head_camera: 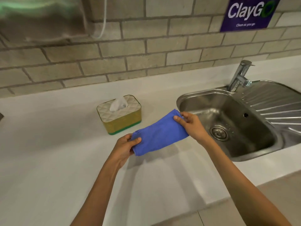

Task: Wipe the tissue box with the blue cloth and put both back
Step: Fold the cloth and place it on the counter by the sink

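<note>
A tissue box [121, 119] with a quilted cream lid, yellow sides and a green base stands on the white counter, a white tissue sticking up from its slot. Just in front and to the right of it, the folded blue cloth [158, 134] is held stretched in the air between both hands. My left hand [125, 148] pinches its lower left end. My right hand [190, 123] pinches its upper right end, near the sink's edge. The cloth does not touch the box.
A steel sink [231, 101] with a drain and a ribbed drainboard lies at the right, its tap [239, 75] at the back. The white counter [48, 144] runs left and forward to its front edge. A brick wall with a purple sign [249, 13] stands behind.
</note>
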